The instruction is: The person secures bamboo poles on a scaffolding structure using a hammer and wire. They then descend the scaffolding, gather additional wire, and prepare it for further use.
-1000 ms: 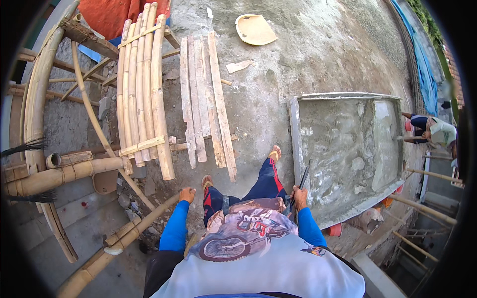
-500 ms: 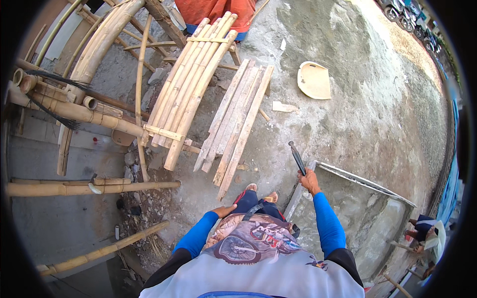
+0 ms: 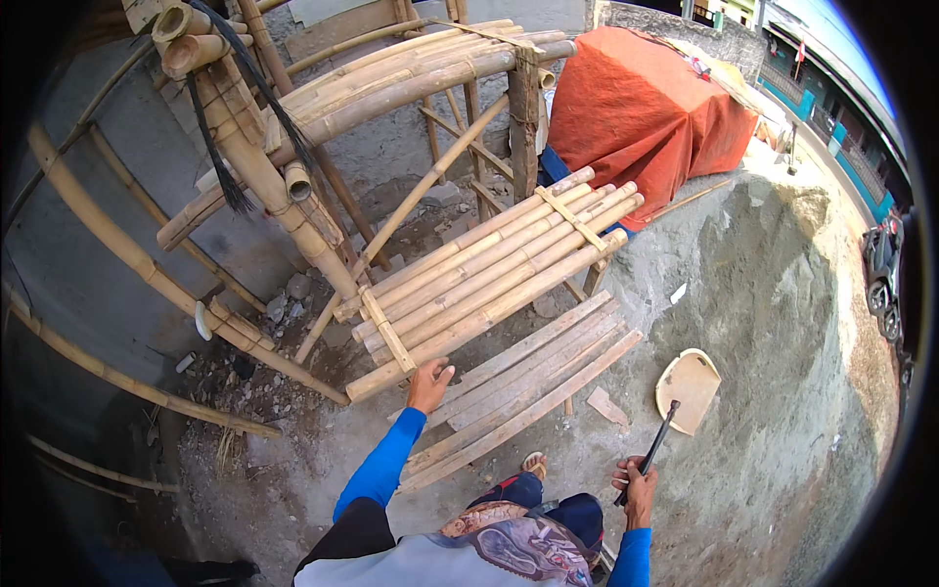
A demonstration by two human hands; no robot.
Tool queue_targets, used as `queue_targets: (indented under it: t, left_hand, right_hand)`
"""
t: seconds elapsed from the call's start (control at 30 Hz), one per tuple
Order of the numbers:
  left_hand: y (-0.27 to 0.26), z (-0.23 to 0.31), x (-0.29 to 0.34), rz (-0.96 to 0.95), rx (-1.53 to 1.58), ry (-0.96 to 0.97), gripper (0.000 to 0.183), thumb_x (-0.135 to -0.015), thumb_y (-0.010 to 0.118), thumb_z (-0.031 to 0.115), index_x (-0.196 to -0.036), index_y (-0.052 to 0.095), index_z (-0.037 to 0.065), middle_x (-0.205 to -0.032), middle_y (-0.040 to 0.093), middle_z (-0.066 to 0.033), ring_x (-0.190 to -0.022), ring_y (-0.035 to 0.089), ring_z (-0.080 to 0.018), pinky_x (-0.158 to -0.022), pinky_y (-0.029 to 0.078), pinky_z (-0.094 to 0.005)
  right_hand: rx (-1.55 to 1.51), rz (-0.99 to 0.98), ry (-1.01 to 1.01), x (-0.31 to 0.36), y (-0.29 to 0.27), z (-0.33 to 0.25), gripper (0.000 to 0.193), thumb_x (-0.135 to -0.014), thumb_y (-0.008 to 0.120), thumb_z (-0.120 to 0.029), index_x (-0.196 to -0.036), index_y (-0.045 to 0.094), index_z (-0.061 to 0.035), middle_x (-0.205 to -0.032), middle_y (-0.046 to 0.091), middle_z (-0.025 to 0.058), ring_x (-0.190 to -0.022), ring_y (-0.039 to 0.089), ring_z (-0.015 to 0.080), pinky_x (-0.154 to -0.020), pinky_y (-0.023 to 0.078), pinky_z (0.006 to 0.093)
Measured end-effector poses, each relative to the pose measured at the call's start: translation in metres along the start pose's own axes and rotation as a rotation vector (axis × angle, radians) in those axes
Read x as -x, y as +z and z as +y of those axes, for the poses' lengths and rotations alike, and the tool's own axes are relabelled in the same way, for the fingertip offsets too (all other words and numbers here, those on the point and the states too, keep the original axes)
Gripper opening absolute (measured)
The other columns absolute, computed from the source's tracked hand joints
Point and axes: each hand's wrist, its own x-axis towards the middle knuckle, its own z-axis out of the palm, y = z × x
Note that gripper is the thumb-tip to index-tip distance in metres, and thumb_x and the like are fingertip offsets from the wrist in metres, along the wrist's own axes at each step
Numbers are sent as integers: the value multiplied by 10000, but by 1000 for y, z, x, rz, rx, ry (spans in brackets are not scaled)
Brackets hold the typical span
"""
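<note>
My right hand [image 3: 638, 489] is closed around a slim, dark, rod-shaped tool [image 3: 657, 445] with a small knob at its far end. The tool slants up and away from me; its exact kind is not clear. My left hand [image 3: 428, 385] reaches forward with loosely bent fingers and thumb apart, nothing visible in it. It is beside the near end of a bamboo-pole bench [image 3: 499, 284], close to its crosspiece [image 3: 385, 328]; whether they touch I cannot tell. Just right of that hand lies a low bench of weathered wooden planks [image 3: 533, 377].
A bamboo frame [image 3: 411, 93] stands at the back left, with long poles [image 3: 147, 264] crossing the left side. An orange tarpaulin [image 3: 636, 108] covers a heap behind. On the grey ground at right lie a cream tray-like piece [image 3: 688, 386] and a flat scrap [image 3: 608, 406].
The view has swung left and forward. My left hand has left my thigh and reached out toward the bamboo bench. My right hand still grips the dark tool, now farther right in view.
</note>
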Motion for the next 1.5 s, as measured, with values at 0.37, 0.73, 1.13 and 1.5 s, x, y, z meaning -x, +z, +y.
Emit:
queue_targets:
  t: [0.37,0.73,1.13,1.5]
  left_hand:
    - [-299,439,-124,1440,-321,1242,403,-960,678,303,-1275,634,57,-1258,626,-144,-1125,612,-280,-898,509,-402]
    - [-388,543,-140,1438,-792,756,271,-931,649,244,-985,767,7,-861,750,-95,-809,684,-171,-790,525,-308]
    - [-349,598,-107,1277,-612,359,288,-897,618,86,-1138,724,-33,-1224,708,-200,-1160,668,-286,-1025,486,-384]
    - [-422,691,-166,884,-927,-339,790,-718,834,407,-1334,580,-16,-1248,623,-253,-1167,621,-380,-977,505,-444]
  right_hand:
    - [186,-39,-403,-98,14,-249,205,-1017,587,-183,-1151,560,-30,-885,657,89,-638,638,147,-503,527,267]
    - [329,-655,-607,-239,270,-443,208,-1017,592,-159,-1129,556,12,-813,647,92,-543,599,130,-469,474,250]
    - [251,-1290,-305,-173,461,-571,130,-974,554,-2,-1075,559,80,-788,682,178,-552,647,173,-481,533,280]
    - [522,-1499,-251,-112,472,-691,231,-965,621,-90,-1146,567,42,-774,677,152,-586,656,177,-484,522,287]
